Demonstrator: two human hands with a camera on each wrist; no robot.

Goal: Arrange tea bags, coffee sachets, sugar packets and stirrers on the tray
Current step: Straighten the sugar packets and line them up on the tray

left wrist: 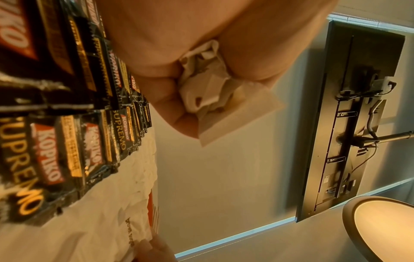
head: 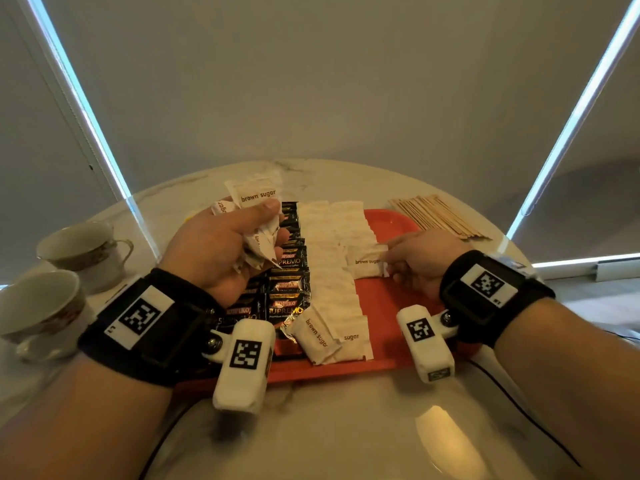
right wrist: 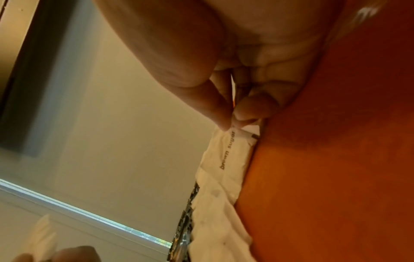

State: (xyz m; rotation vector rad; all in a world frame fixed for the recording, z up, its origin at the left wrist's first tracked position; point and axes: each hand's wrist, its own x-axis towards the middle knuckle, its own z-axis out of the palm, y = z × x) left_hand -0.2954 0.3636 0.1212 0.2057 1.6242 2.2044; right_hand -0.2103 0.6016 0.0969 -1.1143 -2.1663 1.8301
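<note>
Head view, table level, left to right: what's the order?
Two white teacups → left hand gripping a bunch of white brown sugar packets → black Kopiko coffee sachets → rows of white sugar packets → right hand → wooden stirrers.

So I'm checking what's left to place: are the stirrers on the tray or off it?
Off. The stirrers lie in a pile on the table, beyond the red tray's far right corner.
</note>
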